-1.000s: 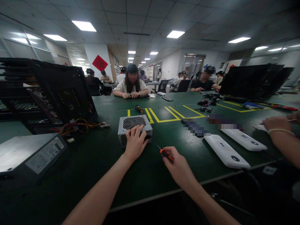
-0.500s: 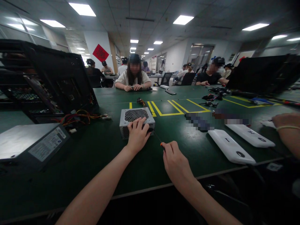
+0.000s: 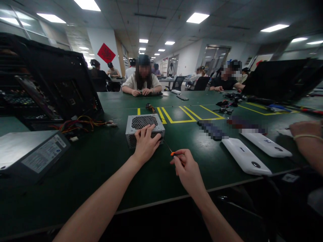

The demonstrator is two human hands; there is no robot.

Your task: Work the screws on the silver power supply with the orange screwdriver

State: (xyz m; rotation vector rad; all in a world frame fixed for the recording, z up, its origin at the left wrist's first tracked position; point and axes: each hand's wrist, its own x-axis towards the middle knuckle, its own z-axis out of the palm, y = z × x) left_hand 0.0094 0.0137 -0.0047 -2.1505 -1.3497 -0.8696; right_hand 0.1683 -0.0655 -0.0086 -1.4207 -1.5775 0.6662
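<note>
One spread left hand (image 3: 146, 144) lies on the silver, perforated metal box (image 3: 140, 122) on the green table (image 3: 194, 136), while the right hand (image 3: 187, 165), fingers freshly re-curled, pinches an orange-collared screwdriver (image 3: 172, 153), suggesting turning, though the tip is unclear.

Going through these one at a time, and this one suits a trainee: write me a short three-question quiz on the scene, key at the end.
1. Which hand grips the screwdriver?
A) left
B) right
C) both

2. True or false: the left hand rests on the mesh-topped metal box.

3. Fill in the blank: beyond the box, the lines marked on the green table are ____.

Key:
1. B, the right hand
2. True
3. Yellow
</note>
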